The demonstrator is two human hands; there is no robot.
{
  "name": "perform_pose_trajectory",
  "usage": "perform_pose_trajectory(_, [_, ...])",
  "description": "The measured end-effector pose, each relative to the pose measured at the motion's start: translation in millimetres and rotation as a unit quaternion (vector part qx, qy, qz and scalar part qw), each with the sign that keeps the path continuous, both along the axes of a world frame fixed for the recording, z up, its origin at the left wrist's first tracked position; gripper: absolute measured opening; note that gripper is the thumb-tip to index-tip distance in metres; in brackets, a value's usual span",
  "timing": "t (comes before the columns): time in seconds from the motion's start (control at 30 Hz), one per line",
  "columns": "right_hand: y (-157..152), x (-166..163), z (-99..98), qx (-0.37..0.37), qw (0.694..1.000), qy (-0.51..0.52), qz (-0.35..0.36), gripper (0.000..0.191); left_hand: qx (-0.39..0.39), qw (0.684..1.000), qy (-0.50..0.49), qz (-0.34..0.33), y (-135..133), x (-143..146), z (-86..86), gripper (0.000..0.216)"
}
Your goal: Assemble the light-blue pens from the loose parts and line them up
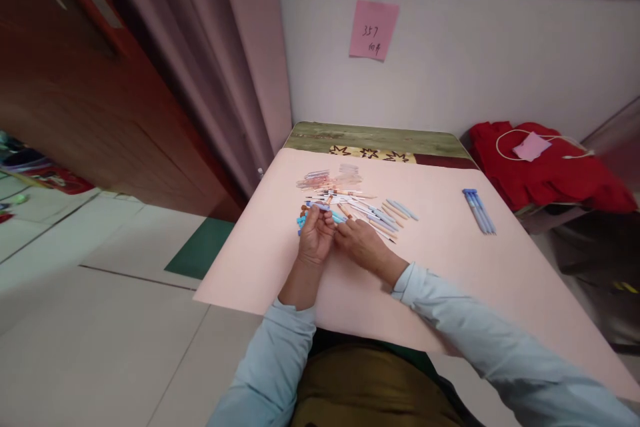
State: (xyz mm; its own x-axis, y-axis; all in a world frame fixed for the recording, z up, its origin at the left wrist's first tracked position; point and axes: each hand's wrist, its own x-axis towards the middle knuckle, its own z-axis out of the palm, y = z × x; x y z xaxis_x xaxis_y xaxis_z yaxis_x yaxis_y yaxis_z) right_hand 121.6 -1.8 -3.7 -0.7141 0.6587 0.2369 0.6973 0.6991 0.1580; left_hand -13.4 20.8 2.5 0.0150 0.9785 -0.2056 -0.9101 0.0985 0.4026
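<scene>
R grip's fingertips hidden, sleeves cut off @ btm, door @ L.

The table was covered by a pale pink sheet, its green far edge left bare, with a yellow pattern shown there. To the right, a row of blue pens was laid side by side. Well apart, left of them, clear plastic pieces were scattered at the far side, thin refills were strewn nearer, pale blue barrels were placed to their right, and small turquoise pieces were heaped at the left.
</scene>
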Motion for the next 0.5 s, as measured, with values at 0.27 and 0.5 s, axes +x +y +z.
perform_pose_trajectory(0.27, [19, 3, 5.9, 0.011, 0.989, -0.078, 0.124, 0.026, 0.003, 1.000, 0.013, 0.008, 1, -2, -1.1, 0.010])
perform_pose_trajectory(0.5, [16, 19, 12.4, -0.001, 0.989, 0.147, 0.021, 0.023, 0.009, 1.000, 0.005, 0.011, 1, -3, -1.0, 0.009])
